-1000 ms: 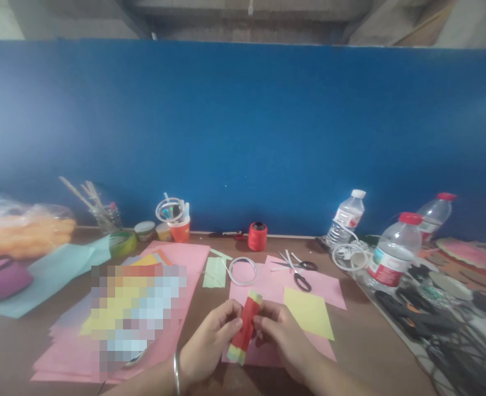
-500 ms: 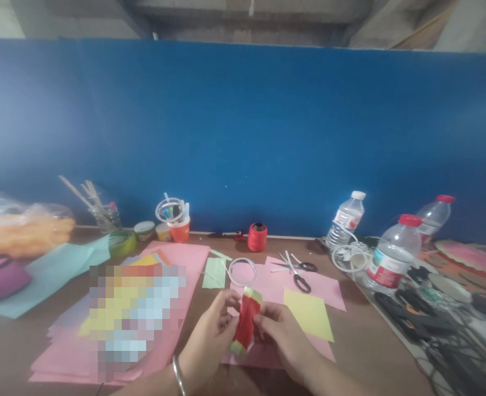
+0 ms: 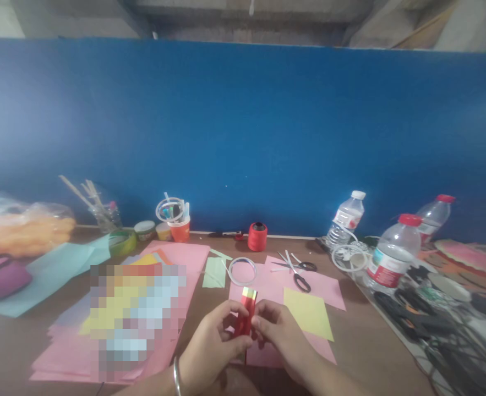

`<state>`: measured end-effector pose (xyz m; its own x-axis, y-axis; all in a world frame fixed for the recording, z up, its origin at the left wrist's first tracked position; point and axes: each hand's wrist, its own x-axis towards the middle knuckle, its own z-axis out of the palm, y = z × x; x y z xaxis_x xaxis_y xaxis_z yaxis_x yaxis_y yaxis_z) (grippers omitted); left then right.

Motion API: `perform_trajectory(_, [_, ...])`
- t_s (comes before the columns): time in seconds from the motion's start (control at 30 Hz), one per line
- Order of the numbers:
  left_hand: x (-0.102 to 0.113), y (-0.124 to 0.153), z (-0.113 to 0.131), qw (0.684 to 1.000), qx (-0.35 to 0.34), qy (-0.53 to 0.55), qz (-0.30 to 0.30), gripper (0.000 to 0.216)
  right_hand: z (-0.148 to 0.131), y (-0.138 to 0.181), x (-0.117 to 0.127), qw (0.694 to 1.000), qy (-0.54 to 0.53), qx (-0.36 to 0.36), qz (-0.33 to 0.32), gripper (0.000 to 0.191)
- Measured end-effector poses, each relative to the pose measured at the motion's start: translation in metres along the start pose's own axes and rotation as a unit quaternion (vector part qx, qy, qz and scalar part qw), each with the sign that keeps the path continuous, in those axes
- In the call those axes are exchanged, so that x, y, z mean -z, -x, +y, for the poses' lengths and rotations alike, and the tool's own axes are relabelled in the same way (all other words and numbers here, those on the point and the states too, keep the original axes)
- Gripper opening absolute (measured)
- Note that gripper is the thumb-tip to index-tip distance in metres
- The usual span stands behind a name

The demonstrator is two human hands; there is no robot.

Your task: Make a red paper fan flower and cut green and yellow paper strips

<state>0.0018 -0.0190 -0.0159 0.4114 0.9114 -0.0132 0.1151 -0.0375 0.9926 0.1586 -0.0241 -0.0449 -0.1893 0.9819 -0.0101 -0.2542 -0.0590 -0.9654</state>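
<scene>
A small red folded paper piece [image 3: 248, 314] with a pale yellow top end stands nearly upright between my hands, low in the middle of the view. My left hand [image 3: 209, 341], with a silver bangle at the wrist, grips it from the left, thumb across its lower part. From the right, the bent fingers of my right hand [image 3: 279, 330] pinch its edge. The fingers hide its lower end. Beneath lie pink paper sheets [image 3: 267, 352] and a yellow paper square [image 3: 309, 314]. Just beyond are a tape roll [image 3: 243, 282] and scissors [image 3: 301, 281].
Pink sheets [image 3: 193, 264] with coloured paper lie on the left, partly pixelated. Along the blue partition [image 3: 243, 137] stand an orange cup [image 3: 180, 232] of pens and a red thread spool [image 3: 257, 237]. Water bottles [image 3: 393, 253] and tangled cables [image 3: 444, 335] crowd the right.
The red paper piece has gone from wide and tilted to narrower and more upright. My left thumb has come across its lower part, and its lower yellow end is now covered.
</scene>
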Motion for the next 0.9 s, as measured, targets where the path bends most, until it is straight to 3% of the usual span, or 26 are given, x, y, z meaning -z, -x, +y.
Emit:
perform_trajectory(0.27, [0.004,-0.005,-0.004,0.999,-0.008,0.034,-0.007,0.023,-0.005,0.001,0.0,1.0,-0.004,0.013,0.007,0.025])
perform_trajectory(0.4, [0.006,-0.004,0.001,0.999,-0.041,0.01,-0.006,0.003,-0.007,0.001,0.0,1.0,0.007,0.015,0.02,0.018])
perform_trajectory(0.5, [0.007,-0.005,0.003,0.997,-0.052,0.06,-0.005,0.008,-0.007,0.0,0.003,0.999,0.024,0.022,0.04,0.015])
perform_trajectory(0.67, [0.009,-0.008,-0.005,0.985,-0.028,0.167,0.039,0.01,-0.005,-0.002,0.011,0.994,0.044,0.022,0.096,0.015])
perform_trajectory(0.8, [0.008,-0.008,-0.01,0.971,-0.016,0.219,0.095,0.014,-0.005,-0.002,0.012,0.992,0.051,0.014,0.111,0.016])
perform_trajectory(0.9, [0.006,-0.008,-0.007,0.964,-0.016,0.243,0.103,0.015,-0.007,-0.002,0.011,0.991,0.059,0.012,0.116,0.016])
